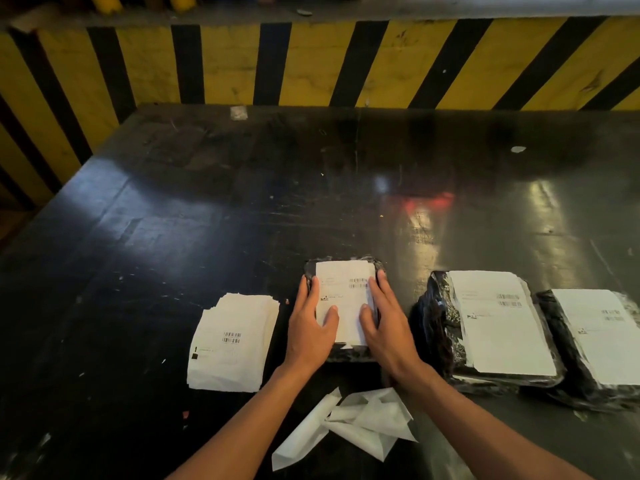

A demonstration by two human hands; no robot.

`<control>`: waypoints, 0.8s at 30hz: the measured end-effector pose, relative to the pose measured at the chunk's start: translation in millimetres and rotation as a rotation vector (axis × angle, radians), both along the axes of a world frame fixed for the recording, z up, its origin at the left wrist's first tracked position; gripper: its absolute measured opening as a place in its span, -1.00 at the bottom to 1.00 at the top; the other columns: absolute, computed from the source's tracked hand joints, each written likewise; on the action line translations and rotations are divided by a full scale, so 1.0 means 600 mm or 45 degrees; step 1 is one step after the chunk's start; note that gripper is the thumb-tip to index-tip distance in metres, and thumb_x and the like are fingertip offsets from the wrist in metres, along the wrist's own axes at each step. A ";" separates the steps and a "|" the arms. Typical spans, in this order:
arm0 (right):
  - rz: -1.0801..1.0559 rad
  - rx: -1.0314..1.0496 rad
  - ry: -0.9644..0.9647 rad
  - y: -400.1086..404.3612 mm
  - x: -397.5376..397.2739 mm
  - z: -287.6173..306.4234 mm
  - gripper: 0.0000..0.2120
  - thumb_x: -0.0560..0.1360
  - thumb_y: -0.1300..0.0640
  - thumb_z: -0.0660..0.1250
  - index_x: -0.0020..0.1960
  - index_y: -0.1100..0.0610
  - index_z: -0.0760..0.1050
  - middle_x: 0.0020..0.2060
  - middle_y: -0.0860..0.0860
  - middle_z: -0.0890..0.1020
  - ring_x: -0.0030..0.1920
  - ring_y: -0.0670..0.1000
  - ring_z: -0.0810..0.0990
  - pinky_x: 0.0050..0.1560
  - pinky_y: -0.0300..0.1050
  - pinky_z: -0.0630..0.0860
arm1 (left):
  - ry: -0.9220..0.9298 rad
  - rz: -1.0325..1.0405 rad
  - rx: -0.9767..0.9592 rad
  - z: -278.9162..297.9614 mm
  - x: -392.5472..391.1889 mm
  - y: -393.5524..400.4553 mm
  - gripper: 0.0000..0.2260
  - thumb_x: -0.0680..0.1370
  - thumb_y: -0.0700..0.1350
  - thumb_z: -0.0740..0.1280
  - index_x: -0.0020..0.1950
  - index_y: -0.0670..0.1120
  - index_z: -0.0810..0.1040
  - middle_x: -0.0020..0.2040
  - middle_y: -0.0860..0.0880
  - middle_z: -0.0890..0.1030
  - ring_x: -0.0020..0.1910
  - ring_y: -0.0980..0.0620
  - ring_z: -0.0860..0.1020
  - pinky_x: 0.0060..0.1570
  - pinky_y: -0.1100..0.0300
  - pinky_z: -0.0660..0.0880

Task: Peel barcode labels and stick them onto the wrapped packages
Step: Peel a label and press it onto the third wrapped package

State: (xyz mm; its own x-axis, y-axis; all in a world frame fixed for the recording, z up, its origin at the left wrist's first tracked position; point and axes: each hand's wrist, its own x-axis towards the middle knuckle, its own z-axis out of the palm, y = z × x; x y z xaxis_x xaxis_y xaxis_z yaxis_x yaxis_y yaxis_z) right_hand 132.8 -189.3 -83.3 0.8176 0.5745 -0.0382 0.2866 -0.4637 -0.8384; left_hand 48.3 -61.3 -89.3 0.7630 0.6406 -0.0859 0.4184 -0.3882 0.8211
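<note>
A small black wrapped package (346, 353) lies in the near middle of the table with a white barcode label (346, 292) on its top. My left hand (310, 327) and my right hand (384, 323) lie flat on the package's two sides, thumbs pressing on the label, fingers spread. A stack of white barcode labels (232, 341) sits to the left of the package. Two more black wrapped packages, one (436, 317) beside my right hand and one (554, 306) at the right edge, each carry a white label.
Crumpled white backing paper (349, 424) lies near the table's front edge between my forearms. The dark glossy table (242, 202) stretches back to a yellow-and-black striped barrier (311, 64). Small paper scraps (239, 112) lie near the far edge.
</note>
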 end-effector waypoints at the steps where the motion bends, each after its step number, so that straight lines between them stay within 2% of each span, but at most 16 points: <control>1: 0.009 0.016 -0.026 0.001 0.008 0.020 -0.43 0.63 0.14 0.20 0.57 0.10 0.08 0.54 -0.19 -0.02 0.54 -0.19 -0.04 0.55 -0.08 0.07 | -0.042 0.016 0.005 0.019 0.005 0.000 -0.37 0.61 -0.08 0.30 0.59 0.02 0.05 0.62 0.02 0.02 0.48 0.01 0.30 0.06 0.37 0.52; 4: 0.013 0.053 -0.140 -0.006 0.036 0.084 -0.44 0.62 0.12 0.20 0.57 0.10 0.11 0.57 -0.16 0.01 0.53 -0.23 -0.02 0.52 -0.22 0.03 | -0.175 0.034 0.048 0.085 0.031 -0.007 -0.38 0.61 -0.09 0.31 0.59 0.02 0.07 0.62 0.03 0.04 0.47 0.03 0.31 0.13 0.30 0.53; 7: 0.003 0.070 -0.235 -0.030 0.072 0.156 -0.45 0.63 0.11 0.20 0.57 0.08 0.12 0.56 -0.16 0.02 0.49 -0.27 0.00 0.34 -0.56 -0.03 | -0.268 0.013 0.088 0.153 0.067 -0.032 -0.39 0.61 -0.10 0.30 0.59 -0.01 0.09 0.62 0.04 0.02 0.41 0.13 0.31 -0.05 0.52 0.47; 9: -0.003 0.097 -0.284 -0.057 0.098 0.198 -0.45 0.62 0.12 0.21 0.56 0.09 0.13 0.56 -0.15 0.05 0.48 -0.26 0.03 0.25 -0.65 -0.03 | -0.312 -0.006 0.107 0.191 0.094 -0.057 -0.39 0.61 -0.10 0.30 0.59 -0.02 0.08 0.62 0.03 0.01 0.38 0.19 0.27 -0.13 0.58 0.44; 11: -0.032 0.109 -0.337 -0.096 0.126 0.233 -0.45 0.62 0.13 0.22 0.56 0.11 0.15 0.56 -0.12 0.07 0.48 -0.22 0.06 0.29 -0.57 0.07 | -0.364 -0.031 0.131 0.220 0.126 -0.091 -0.39 0.61 -0.08 0.30 0.59 -0.03 0.08 0.62 0.01 0.01 0.43 0.14 0.26 0.01 0.46 0.50; 12: -0.051 0.106 -0.368 -0.120 0.140 0.246 -0.46 0.62 0.13 0.23 0.55 0.13 0.16 0.56 -0.11 0.09 0.48 -0.22 0.08 0.28 -0.57 0.09 | -0.391 -0.053 0.128 0.230 0.143 -0.112 -0.39 0.61 -0.08 0.30 0.59 -0.04 0.07 0.62 0.00 0.00 0.46 0.08 0.27 0.12 0.32 0.54; 14: -0.083 0.106 -0.424 -0.173 0.171 0.265 -0.47 0.61 0.15 0.24 0.54 0.17 0.19 0.55 -0.07 0.12 0.47 -0.21 0.09 0.21 -0.67 0.05 | -0.438 -0.113 0.095 0.242 0.180 -0.160 -0.37 0.61 -0.07 0.29 0.59 -0.04 0.05 0.62 -0.01 -0.02 0.48 -0.02 0.29 0.20 0.05 0.56; 15: -0.099 0.098 -0.445 -0.202 0.185 0.271 -0.48 0.60 0.16 0.25 0.53 0.19 0.21 0.55 -0.04 0.14 0.49 -0.19 0.10 0.19 -0.70 0.04 | -0.457 -0.140 0.068 0.244 0.198 -0.187 -0.37 0.61 -0.08 0.29 0.59 -0.05 0.04 0.62 0.00 -0.03 0.49 -0.05 0.27 0.22 -0.01 0.55; 18: -0.153 0.040 -0.477 -0.299 0.227 0.279 -0.49 0.59 0.17 0.27 0.50 0.19 0.27 0.55 -0.02 0.19 0.52 -0.15 0.14 0.25 -0.66 0.05 | -0.491 -0.213 -0.015 0.235 0.249 -0.280 -0.34 0.60 -0.09 0.30 0.60 -0.04 0.01 0.61 0.02 -0.06 0.53 -0.09 0.21 0.29 -0.08 0.50; 21: -0.194 -0.015 -0.457 -0.395 0.257 0.275 -0.52 0.57 0.19 0.28 0.48 0.14 0.33 0.52 -0.09 0.24 0.50 -0.17 0.18 0.29 -0.61 0.10 | -0.499 -0.259 -0.087 0.215 0.283 -0.377 -0.31 0.58 -0.10 0.31 0.60 -0.04 -0.01 0.61 0.06 -0.07 0.56 -0.08 0.14 0.34 -0.09 0.46; 24: -0.246 -0.045 -0.389 -0.476 0.274 0.252 -0.53 0.55 0.22 0.29 0.45 0.11 0.38 0.50 -0.12 0.28 0.47 -0.23 0.21 0.46 -0.29 0.17 | -0.421 -0.285 -0.123 0.194 0.298 -0.463 -0.32 0.58 -0.10 0.29 0.60 -0.08 0.00 0.62 -0.01 -0.07 0.58 -0.06 0.04 0.45 -0.08 0.31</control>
